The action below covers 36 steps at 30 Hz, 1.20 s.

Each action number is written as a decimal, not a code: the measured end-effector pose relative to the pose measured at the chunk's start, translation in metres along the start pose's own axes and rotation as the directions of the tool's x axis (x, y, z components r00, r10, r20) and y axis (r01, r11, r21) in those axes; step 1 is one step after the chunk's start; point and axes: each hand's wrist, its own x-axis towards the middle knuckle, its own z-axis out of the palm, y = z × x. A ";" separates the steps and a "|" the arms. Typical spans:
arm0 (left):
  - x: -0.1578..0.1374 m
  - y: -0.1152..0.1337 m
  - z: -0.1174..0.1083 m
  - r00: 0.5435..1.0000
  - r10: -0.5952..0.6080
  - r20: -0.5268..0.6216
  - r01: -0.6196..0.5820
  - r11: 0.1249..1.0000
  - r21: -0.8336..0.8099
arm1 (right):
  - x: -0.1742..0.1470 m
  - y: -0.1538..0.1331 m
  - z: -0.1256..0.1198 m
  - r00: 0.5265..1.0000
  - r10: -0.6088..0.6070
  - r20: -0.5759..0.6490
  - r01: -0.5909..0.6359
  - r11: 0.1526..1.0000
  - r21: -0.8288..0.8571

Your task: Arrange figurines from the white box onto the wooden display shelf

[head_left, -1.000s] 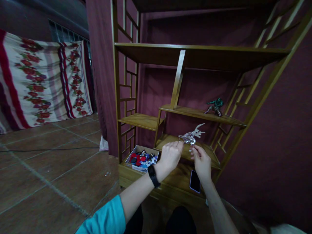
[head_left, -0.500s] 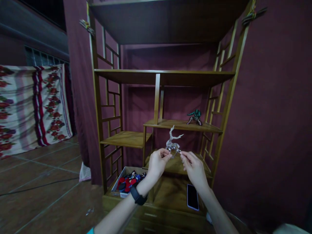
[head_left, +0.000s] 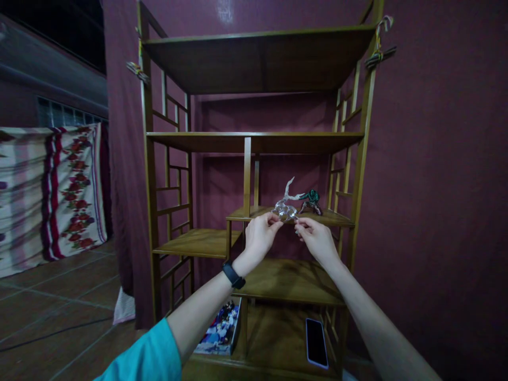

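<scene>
A clear deer figurine (head_left: 285, 211) with tall frosted antlers is held up between both hands, in front of the middle-right shelf (head_left: 260, 211). My left hand (head_left: 262, 233) pinches its lower left part between thumb and fingers. On the other side, the fingertips of my right hand (head_left: 315, 238) are closed on its lower right end. Just behind and to the right, a dark green and brown crouching figure (head_left: 311, 202) stands on that shelf. The deer's legs are partly hidden by my fingers.
The wooden shelf unit (head_left: 254, 135) has several levels and lattice sides. Low on the left, a box (head_left: 214, 350) of small colourful items sits partly behind my left arm. A phone (head_left: 316, 343) lies on the bottom board. A flowered cloth (head_left: 75, 196) hangs at far left.
Both hands have raised the deer figurine from below the middle-right shelf to about its level, closer to the green figure. The view has tilted, so the shelf unit appears lower.
</scene>
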 end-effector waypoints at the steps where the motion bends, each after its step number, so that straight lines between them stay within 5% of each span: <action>1: 0.008 0.000 0.001 1.000 0.012 -0.011 -0.011 1.000 0.016 | 0.009 0.001 0.000 1.000 -0.009 -0.010 0.009 0.999 -0.033; 8: 0.056 -0.012 0.018 0.998 -0.051 -0.046 0.053 0.997 0.051 | 0.059 0.011 0.007 0.996 -0.094 -0.008 0.091 0.977 -0.191; 15: 0.090 -0.026 0.036 0.983 -0.185 -0.016 0.186 0.980 0.072 | 0.097 0.029 0.022 1.000 -0.026 -0.001 0.024 0.949 -0.314; 36: 0.119 -0.058 0.062 0.963 -0.270 -0.014 0.267 0.944 0.195 | 0.141 0.056 0.058 0.983 0.163 0.085 -0.112 0.897 -0.428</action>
